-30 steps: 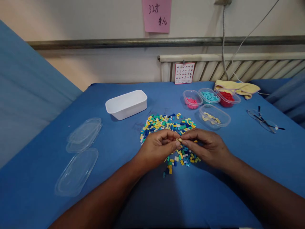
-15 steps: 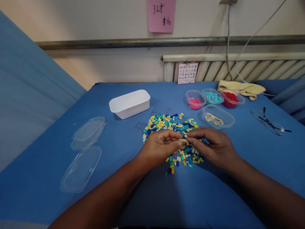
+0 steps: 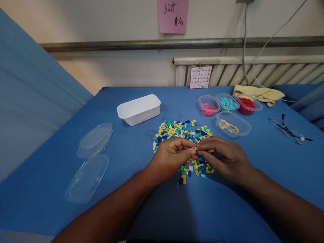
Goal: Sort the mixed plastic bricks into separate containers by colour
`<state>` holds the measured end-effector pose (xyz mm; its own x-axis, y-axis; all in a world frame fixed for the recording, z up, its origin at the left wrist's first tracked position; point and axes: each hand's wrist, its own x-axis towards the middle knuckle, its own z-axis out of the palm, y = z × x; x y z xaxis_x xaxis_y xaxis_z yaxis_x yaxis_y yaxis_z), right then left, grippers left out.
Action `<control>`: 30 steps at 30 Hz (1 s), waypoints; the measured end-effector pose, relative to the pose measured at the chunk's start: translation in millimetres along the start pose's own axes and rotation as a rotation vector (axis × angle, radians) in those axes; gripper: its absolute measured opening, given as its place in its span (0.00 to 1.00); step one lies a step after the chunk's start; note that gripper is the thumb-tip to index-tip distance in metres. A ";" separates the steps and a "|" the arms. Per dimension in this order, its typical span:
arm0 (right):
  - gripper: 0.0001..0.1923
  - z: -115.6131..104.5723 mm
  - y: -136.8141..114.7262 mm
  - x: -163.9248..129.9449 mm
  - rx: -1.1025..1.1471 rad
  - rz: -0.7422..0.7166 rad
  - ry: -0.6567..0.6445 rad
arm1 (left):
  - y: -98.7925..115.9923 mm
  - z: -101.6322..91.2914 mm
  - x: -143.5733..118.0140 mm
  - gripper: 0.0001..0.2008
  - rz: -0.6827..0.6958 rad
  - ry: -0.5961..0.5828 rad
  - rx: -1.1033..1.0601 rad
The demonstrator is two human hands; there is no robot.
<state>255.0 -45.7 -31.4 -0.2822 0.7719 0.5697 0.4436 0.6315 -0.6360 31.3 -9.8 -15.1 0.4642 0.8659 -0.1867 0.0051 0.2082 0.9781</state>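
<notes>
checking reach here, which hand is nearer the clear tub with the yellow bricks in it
Right. The right hand lies just below the clear tub of yellow bricks, a short gap apart. The left hand sits further left, across the brick pile.

Pinched piece [image 3: 195, 149] mostly hidden between fingertips [image 3: 192, 152].

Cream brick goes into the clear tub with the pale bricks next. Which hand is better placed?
Right, probably. Both hands pinch the cream brick, but the right hand sits nearer the pale-brick tub; the left hand would have to cross over.
</notes>
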 end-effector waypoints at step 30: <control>0.06 -47.8 7.8 13.4 -0.490 0.060 0.286 | 21.2 -38.3 13.0 0.14 0.350 0.454 0.166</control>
<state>295.4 -33.9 -3.9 -0.0326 0.7119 0.7015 0.8138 0.4264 -0.3949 3.6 23.3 -0.3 0.0387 0.9857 0.1640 0.0753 -0.1665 0.9832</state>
